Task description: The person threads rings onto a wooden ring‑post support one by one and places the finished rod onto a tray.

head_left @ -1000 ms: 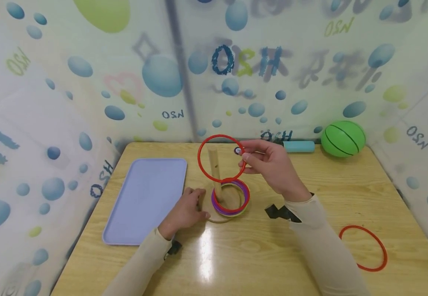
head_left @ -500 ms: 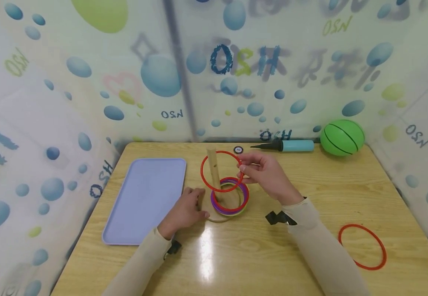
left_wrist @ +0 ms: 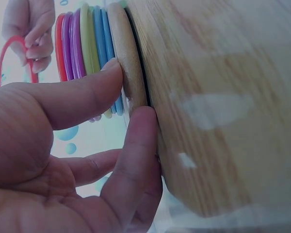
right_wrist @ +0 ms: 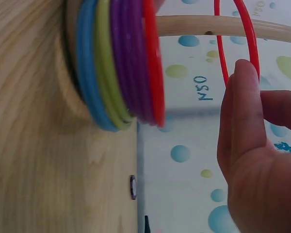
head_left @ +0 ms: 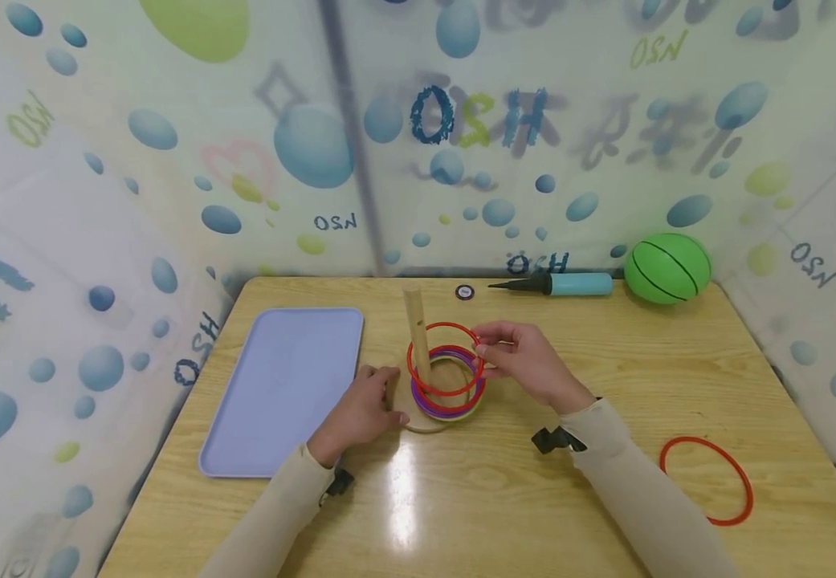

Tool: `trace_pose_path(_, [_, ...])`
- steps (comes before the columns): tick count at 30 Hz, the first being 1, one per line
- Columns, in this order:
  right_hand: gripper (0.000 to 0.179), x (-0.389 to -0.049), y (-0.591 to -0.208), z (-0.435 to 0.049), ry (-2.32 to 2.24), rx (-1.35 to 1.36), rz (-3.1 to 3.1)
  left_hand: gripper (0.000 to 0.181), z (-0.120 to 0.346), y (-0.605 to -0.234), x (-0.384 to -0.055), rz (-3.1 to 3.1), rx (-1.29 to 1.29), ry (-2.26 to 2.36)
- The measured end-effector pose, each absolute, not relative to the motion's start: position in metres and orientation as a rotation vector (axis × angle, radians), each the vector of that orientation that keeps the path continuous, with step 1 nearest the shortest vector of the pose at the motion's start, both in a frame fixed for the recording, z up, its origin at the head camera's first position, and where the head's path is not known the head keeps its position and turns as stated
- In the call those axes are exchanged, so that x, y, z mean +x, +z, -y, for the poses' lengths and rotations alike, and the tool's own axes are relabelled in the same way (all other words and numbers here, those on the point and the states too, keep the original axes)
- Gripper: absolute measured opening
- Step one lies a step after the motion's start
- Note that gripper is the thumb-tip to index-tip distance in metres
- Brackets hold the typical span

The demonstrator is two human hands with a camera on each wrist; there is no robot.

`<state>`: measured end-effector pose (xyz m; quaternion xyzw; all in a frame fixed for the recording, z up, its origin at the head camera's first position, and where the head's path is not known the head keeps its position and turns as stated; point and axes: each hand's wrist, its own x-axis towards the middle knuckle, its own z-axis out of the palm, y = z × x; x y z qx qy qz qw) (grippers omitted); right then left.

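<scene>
My right hand (head_left: 526, 365) pinches a thin red ring (head_left: 450, 324) at its right side. The ring hangs around the upright wooden peg (head_left: 416, 329), above the stacked rings. In the right wrist view, the held ring (right_wrist: 252, 41) is apart from the stack. Lying on the round wooden base (left_wrist: 123, 48) are blue, yellow-green and purple rings (left_wrist: 76, 48), with a red ring (left_wrist: 61, 43) uppermost. My left hand (head_left: 363, 408) grips the left edge of that base, thumb on its upper face and fingers at the rim.
A lavender tray (head_left: 287, 393) lies on the left of the wooden table. Another red ring (head_left: 748, 490) lies at the front right. Along the back are a small round disc (head_left: 464, 292), a blue hand pump (head_left: 580, 284) and a green ball (head_left: 668, 269).
My right hand has lowered the red ring along the peg, from near its top towards the stack. My left hand has stayed on the base.
</scene>
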<state>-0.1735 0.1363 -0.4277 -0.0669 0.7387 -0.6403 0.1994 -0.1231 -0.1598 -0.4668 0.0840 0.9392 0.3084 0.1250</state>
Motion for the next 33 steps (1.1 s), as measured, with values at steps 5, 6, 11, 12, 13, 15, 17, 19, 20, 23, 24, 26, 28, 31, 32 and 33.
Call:
trace_pose_path(5, [0.040, -0.172, -0.440, -0.140, -1.759, -0.161, -2.060, 0.081, 0.161, -0.468, -0.123, -2.741, 0.252, 0.895])
trace_pose_path(6, [0.040, -0.172, -0.442, -0.140, -1.757, -0.159, -2.055, 0.081, 0.161, -0.468, -0.123, -2.743, 0.252, 0.895])
trace_pose_path(11, [0.038, -0.172, -0.451, -0.140, -1.741, -0.163, -2.062, 0.081, 0.161, -0.467, -0.123, -2.745, 0.245, 0.900])
trace_pose_path(12, [0.038, -0.171, -0.452, -0.140, -1.734, -0.162, -2.069, 0.081, 0.161, -0.467, -0.123, -2.745, 0.245, 0.901])
trace_pose_path(13, [0.038, -0.171, -0.453, -0.139, -1.722, -0.160, -2.080, 0.081, 0.162, -0.468, -0.123, -2.742, 0.245, 0.904])
trace_pose_path(15, [0.037, -0.171, -0.455, -0.139, -1.706, -0.151, -2.101, 0.081, 0.162, -0.468, -0.123, -2.738, 0.247, 0.908])
trace_pose_path(17, [0.037, -0.171, -0.457, -0.138, -1.699, -0.144, -2.117, 0.081, 0.162, -0.469, -0.123, -2.735, 0.249, 0.911])
trace_pose_path(19, [0.036, -0.170, -0.459, -0.138, -1.702, -0.136, -2.123, 0.081, 0.162, -0.470, -0.123, -2.731, 0.248, 0.911])
trace_pose_path(20, [0.036, -0.171, -0.460, -0.138, -1.706, -0.136, -2.122, 0.081, 0.161, -0.470, -0.123, -2.730, 0.247, 0.911])
trace_pose_path(23, [0.033, -0.172, -0.462, -0.139, -1.708, -0.133, -2.130, 0.081, 0.161, -0.469, -0.123, -2.729, 0.244, 0.908])
trace_pose_path(24, [0.032, -0.172, -0.462, -0.139, -1.704, -0.133, -2.137, 0.081, 0.161, -0.469, -0.123, -2.728, 0.244, 0.908])
trace_pose_path(26, [0.030, -0.173, -0.463, -0.139, -1.695, -0.132, -2.150, 0.081, 0.161, -0.468, -0.123, -2.729, 0.244, 0.907])
trace_pose_path(28, [0.028, -0.173, -0.464, -0.140, -1.684, -0.123, -2.162, 0.081, 0.161, -0.468, -0.122, -2.731, 0.244, 0.905])
trace_pose_path(31, [0.029, -0.172, -0.464, -0.142, -1.675, -0.117, -2.167, 0.081, 0.161, -0.468, -0.122, -2.735, 0.244, 0.909])
trace_pose_path(32, [0.030, -0.171, -0.464, -0.143, -1.674, -0.119, -2.169, 0.081, 0.161, -0.468, -0.122, -2.741, 0.250, 0.910])
trace_pose_path(33, [0.031, -0.170, -0.463, -0.145, -1.670, -0.126, -2.174, 0.080, 0.161, -0.468, -0.122, -2.744, 0.256, 0.910])
